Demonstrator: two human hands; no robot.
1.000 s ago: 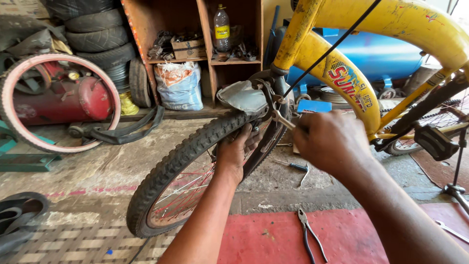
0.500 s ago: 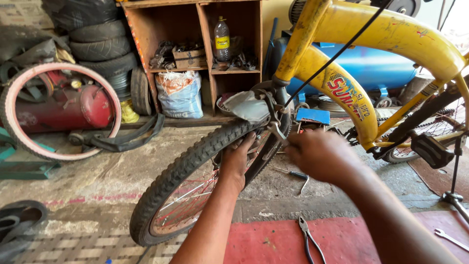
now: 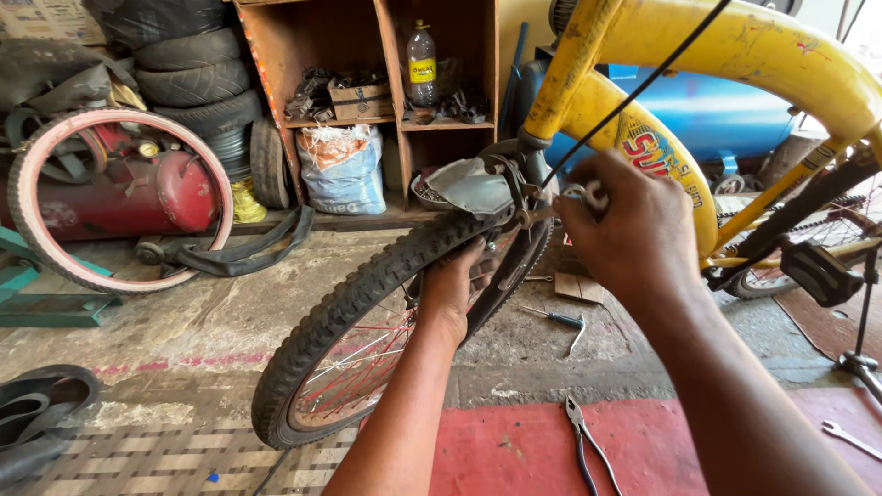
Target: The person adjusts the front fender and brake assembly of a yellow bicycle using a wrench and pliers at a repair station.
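Nearest the camera, pliers (image 3: 582, 439) lie on a red mat (image 3: 514, 450), below and well apart from both hands, and a spanner (image 3: 850, 438) rests at the mat's far right edge. The left hand (image 3: 452, 287) reaches up between the two, its fingers curled narrowly round the knobbly tyre of the front wheel (image 3: 367, 312), gripping it just below the brake. Beyond those fingers, a screwdriver (image 3: 558, 319) lies on the concrete, untouched. The right hand (image 3: 625, 230) is higher and to the right, its fingertips pinched close on a small metal part at the end of the brake cable (image 3: 634, 96); exactly what they pinch is too small to tell. Just left of those fingertips sits the brake caliper (image 3: 519, 197) with a grey mudguard (image 3: 473, 184) beside it, under the fork of the yellow bicycle frame (image 3: 735, 55). Judging by this, the brake work looks to be midway: the wheel is mounted and the cable reaches the caliper, but the fixing still seems in hand and the tools are not put away. Farther off stand a wooden shelf (image 3: 386, 55), a red tank (image 3: 129, 193) and a pink-rimmed tyre (image 3: 55, 147).
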